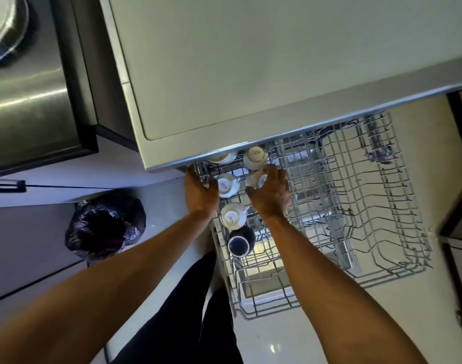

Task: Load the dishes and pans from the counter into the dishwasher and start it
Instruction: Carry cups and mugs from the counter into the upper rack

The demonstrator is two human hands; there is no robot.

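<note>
The dishwasher's upper wire rack [356, 206] is pulled out below the counter edge. Several white cups stand upside down along its left side, with a dark blue mug [240, 241] nearest me. My right hand [271, 195] curls its fingers over one white cup [257, 179] in the rack. My left hand [199, 191] lies at the rack's left edge, fingers bent around the wire beside another white cup [227, 185]. A further white cup [255, 157] sits just under the counter, and one more white cup [233, 219] sits in front of my left hand.
The pale countertop [250, 61] overhangs the rack's far end. A steel stove [27, 101] with a glass lid stands at the left. On the floor to the left is a bin with a black bag [106, 224]. The rack's right part holds bare tines.
</note>
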